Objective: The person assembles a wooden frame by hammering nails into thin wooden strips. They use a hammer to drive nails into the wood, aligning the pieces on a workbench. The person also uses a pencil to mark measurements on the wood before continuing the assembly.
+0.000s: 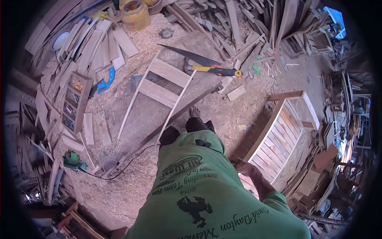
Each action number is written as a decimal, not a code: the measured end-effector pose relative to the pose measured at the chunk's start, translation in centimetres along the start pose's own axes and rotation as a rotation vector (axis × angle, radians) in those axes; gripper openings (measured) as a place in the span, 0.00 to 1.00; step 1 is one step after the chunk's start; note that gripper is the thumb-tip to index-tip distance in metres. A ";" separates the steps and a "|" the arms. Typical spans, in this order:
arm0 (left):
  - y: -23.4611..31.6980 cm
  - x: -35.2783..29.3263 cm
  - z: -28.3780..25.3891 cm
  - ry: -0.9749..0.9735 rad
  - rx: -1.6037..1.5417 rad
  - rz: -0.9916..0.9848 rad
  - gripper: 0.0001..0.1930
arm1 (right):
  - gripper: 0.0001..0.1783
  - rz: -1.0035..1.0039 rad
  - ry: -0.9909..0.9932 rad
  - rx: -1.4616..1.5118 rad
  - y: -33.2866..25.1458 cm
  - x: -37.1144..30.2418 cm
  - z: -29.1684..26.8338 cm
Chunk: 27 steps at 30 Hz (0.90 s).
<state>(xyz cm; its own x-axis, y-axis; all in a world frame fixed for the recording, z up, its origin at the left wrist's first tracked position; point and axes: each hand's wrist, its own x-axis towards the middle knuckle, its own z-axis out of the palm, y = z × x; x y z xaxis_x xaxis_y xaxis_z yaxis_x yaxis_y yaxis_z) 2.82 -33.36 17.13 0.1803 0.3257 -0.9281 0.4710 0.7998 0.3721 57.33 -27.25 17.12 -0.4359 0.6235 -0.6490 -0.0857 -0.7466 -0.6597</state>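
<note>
My right hand [243, 166] is low beside the green shirt [199, 175], next to the near end of a slatted wooden frame [274, 145]. Its fingers look curled; what they hold, if anything, is hidden. My left hand is out of sight. In front of my legs, a small ladder-like wooden frame [159, 92] with two long rails and two crosspieces leans on a wide board. Past its right rail lie a hammer [215, 70] with a yellow and black handle and a handsaw [191, 55] with a dark blade.
At left are a compartmented wooden box [75, 101] of small hardware, a blue saw handle [105, 81] and a green power tool [74, 161] with a black cord. A yellow tub [135, 16] stands far off. Scrap wood [238, 24] piles up behind; shavings cover much of the floor.
</note>
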 end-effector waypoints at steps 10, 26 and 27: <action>0.6 0.6 -4.1 -0.039 0.042 0.050 0.20 | 0.22 0.442 -0.176 0.148 -2.1 -5.9 2.1; -3.8 -2.2 -1.9 -0.108 -0.092 0.080 0.21 | 0.07 0.246 0.066 0.435 -6.5 1.9 3.7; -3.7 -2.0 -1.6 -0.107 -0.094 0.080 0.21 | 0.09 0.246 0.006 0.398 -8.7 3.1 4.0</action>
<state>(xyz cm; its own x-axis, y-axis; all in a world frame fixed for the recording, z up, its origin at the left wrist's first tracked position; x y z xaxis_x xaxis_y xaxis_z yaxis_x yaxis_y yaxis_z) -0.62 -36.19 17.62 0.3068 0.3388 -0.8894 0.3690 0.8190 0.4393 53.16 -19.72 22.32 -0.4815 0.4175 -0.7706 -0.3179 -0.9026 -0.2904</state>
